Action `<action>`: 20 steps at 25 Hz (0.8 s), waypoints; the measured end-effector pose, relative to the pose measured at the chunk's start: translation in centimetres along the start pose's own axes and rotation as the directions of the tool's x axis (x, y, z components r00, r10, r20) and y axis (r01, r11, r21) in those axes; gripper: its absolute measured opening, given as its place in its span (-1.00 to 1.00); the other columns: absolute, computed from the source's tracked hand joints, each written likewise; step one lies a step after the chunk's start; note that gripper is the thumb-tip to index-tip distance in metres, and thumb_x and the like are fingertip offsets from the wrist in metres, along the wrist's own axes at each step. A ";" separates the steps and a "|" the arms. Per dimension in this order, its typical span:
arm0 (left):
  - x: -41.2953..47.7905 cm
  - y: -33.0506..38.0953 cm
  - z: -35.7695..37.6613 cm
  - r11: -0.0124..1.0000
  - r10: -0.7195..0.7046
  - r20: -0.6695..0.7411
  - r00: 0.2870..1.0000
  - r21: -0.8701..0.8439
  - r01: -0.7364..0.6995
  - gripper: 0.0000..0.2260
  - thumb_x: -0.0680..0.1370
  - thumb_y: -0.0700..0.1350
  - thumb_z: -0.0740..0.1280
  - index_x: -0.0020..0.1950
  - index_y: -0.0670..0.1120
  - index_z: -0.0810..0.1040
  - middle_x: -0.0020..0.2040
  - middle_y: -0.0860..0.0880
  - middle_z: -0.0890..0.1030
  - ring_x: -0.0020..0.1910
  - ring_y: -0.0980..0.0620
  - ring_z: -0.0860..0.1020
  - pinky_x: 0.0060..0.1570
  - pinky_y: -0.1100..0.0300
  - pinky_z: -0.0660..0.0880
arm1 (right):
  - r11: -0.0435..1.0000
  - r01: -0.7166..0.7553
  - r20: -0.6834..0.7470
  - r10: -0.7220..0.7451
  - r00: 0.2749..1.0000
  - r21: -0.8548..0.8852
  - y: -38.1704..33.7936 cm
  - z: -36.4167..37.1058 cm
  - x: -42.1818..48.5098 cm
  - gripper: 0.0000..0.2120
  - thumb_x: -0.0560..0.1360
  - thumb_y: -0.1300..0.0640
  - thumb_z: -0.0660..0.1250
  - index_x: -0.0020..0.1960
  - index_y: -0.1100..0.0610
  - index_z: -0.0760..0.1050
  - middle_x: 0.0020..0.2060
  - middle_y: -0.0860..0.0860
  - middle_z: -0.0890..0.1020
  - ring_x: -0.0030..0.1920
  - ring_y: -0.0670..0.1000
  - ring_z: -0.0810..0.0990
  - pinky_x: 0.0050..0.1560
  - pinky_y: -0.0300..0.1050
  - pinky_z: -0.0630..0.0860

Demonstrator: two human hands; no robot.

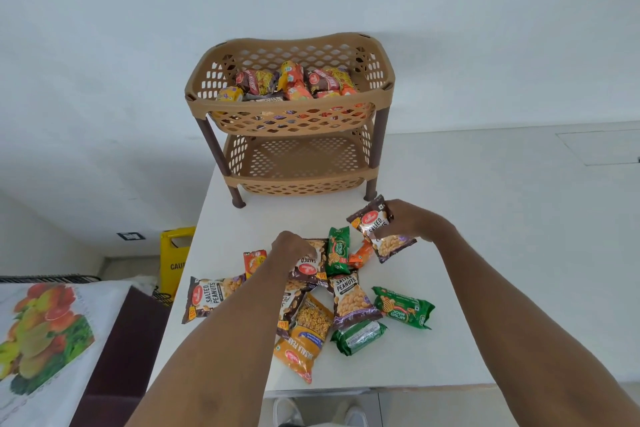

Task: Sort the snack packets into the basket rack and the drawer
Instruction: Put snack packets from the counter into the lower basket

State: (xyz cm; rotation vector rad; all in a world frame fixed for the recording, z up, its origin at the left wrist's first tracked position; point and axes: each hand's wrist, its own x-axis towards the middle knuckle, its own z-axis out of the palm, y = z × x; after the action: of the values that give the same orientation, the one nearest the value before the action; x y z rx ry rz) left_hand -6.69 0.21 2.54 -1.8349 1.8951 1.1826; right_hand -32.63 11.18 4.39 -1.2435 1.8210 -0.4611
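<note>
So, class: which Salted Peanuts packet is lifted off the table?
The one in the right hand, the held peanut packet, nearest the basket rack. The other peanut packets lie on the table.

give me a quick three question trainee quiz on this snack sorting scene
1. True or false: the lower basket of the rack holds packets.
2. What does the right hand hold? A) green biscuit pack B) salted peanuts packet C) nothing
3. Where is the left hand?

Key:
1. False; it looks empty, and only the top basket holds packets.
2. B
3. Down on a peanut packet in the pile on the white table.
</note>
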 end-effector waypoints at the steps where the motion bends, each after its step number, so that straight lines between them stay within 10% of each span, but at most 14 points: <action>1: 0.2 0.0 -0.1 1.000 -0.002 0.017 1.000 0.026 0.001 -0.50 0.51 -0.03 0.57 0.33 -0.29 0.60 0.30 -0.20 0.62 0.31 -0.14 0.60 0.30 0.06 0.55 | 0.995 0.002 0.000 -0.002 1.000 0.102 -0.6 0.1 0.5 -0.56 0.44 0.04 0.62 0.25 0.09 0.61 0.08 0.04 0.76 0.15 0.13 0.73 0.23 0.09 0.66; 6: 0.7 -0.4 0.5 0.996 0.021 -0.009 1.000 -0.088 -0.021 -0.71 0.51 -0.10 0.55 0.04 -0.23 0.54 -0.08 -0.13 0.61 -0.04 -0.12 0.66 -0.15 0.15 0.53 | 0.722 -0.071 0.023 0.076 0.997 0.688 -4.1 1.9 3.2 -0.64 0.60 0.11 0.45 0.37 0.16 0.56 0.23 0.18 0.71 0.20 0.12 0.70 0.27 0.06 0.59; 9: 1.3 -0.7 -0.3 0.962 0.013 -0.014 1.000 -0.273 -0.017 -0.59 0.50 -0.12 0.54 0.23 -0.27 0.50 0.00 -0.16 0.62 -0.18 -0.05 0.57 -0.29 0.17 0.51 | 0.537 -0.018 0.021 0.001 1.000 0.843 -6.8 3.0 5.2 -0.70 0.64 0.25 0.38 0.36 0.15 0.55 0.29 0.16 0.69 0.23 0.14 0.69 0.31 0.09 0.60; 17: 3.8 -3.9 -4.3 0.817 0.058 -0.001 0.998 -0.574 -0.049 -0.70 0.40 -0.23 0.61 0.09 -0.22 0.69 0.01 -0.18 0.71 -0.05 -0.14 0.66 0.08 0.01 0.62 | 0.527 0.040 -0.145 0.160 0.976 0.849 -18.5 4.7 13.4 -0.54 0.58 0.19 0.49 0.45 0.21 0.49 0.29 0.21 0.66 0.14 0.13 0.69 -0.02 -0.01 0.69; 20: 4.3 -5.1 -5.7 0.750 0.142 -0.056 0.988 -0.646 -0.144 -0.68 0.38 -0.25 0.63 0.11 -0.12 0.72 0.00 -0.09 0.76 0.00 -0.09 0.72 0.08 0.02 0.66 | 0.478 0.027 -0.180 0.276 0.944 0.878 -22.4 5.0 16.9 -0.52 0.59 0.25 0.46 0.47 0.23 0.44 0.40 0.18 0.56 0.38 0.15 0.56 0.24 0.05 0.65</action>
State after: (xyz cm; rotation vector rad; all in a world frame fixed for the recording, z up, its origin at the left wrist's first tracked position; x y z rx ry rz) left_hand -0.76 -6.19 1.41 -2.0042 1.7764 2.1069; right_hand -18.09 -12.76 9.75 -0.2949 1.4991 -1.3634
